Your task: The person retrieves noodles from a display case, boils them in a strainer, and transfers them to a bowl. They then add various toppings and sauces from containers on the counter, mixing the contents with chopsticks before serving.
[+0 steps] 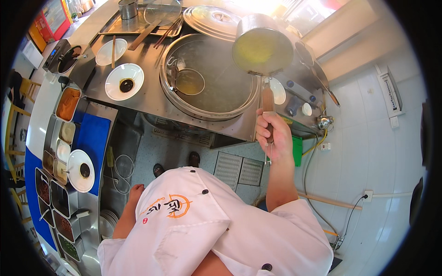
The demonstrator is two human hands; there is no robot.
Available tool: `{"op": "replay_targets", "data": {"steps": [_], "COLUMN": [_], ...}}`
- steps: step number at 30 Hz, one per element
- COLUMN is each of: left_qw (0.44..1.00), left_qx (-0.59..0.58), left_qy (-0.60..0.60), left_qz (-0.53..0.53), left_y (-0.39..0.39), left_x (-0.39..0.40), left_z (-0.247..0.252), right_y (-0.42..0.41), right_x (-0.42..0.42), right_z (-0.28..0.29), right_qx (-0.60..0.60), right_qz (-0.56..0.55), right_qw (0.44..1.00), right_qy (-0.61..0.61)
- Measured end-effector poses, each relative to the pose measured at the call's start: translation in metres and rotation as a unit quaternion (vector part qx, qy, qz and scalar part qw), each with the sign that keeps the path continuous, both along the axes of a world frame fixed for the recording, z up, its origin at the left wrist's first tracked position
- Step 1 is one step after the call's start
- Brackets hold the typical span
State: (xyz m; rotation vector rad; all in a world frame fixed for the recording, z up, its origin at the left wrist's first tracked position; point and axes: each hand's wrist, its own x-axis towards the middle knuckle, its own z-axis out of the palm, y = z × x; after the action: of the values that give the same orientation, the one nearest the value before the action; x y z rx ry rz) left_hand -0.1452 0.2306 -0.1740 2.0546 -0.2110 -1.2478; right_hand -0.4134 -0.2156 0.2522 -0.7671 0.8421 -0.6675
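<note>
My right hand (275, 132) grips the wooden handle (268, 100) of a deep cylindrical metal strainer (262, 57). The strainer is raised over the right side of a large round pot (210, 112) of steaming liquid. Yellow-green colour shows across its round face; I cannot tell what makes it. Inside the pot at the left, a second round strainer (190, 81) hangs near the rim. My left hand (137, 189) is low beside the white jacket (193, 220), mostly hidden, so its fingers cannot be made out.
Left of the pot stand a white bowl with dark sauce (119, 90) and another bowl with chopsticks across it (105, 57). A metal lid (212, 21) and a tray (107, 28) lie behind. Condiment containers (70, 119) and a sauced bowl (76, 179) line the left counter.
</note>
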Motion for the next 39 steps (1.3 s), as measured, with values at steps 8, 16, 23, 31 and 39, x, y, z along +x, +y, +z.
{"op": "replay_targets", "data": {"steps": [8, 16, 23, 31, 39], "left_qw": [1.0, 0.999, 0.999, 1.0, 0.999], "left_qx": [0.012, 0.014, 0.012, -0.001, 0.002], "left_qy": [-0.025, -0.029, -0.033, -0.026, -0.04], "left_qz": [-0.006, -0.014, -0.015, -0.002, -0.008], "left_y": [-0.001, -0.006, -0.004, -0.004, -0.005], "left_x": [-0.003, 0.002, 0.004, 0.004, 0.003], "left_z": [-0.011, 0.01, 0.003, -0.001, 0.0], "right_y": [-0.002, 0.004, 0.003, 0.001, -0.004], "right_x": [0.001, 0.008, 0.007, 0.007, 0.012], "right_z": [0.01, 0.009, 0.009, 0.009, 0.026], "right_qx": [-0.028, -0.025, -0.027, -0.033, -0.046], "right_qz": [-0.008, -0.009, 0.001, 0.008, -0.012], "right_qw": [1.0, 1.0, 1.0, 0.999, 0.999], "right_qy": [-0.005, 0.001, -0.008, -0.022, 0.013]}}
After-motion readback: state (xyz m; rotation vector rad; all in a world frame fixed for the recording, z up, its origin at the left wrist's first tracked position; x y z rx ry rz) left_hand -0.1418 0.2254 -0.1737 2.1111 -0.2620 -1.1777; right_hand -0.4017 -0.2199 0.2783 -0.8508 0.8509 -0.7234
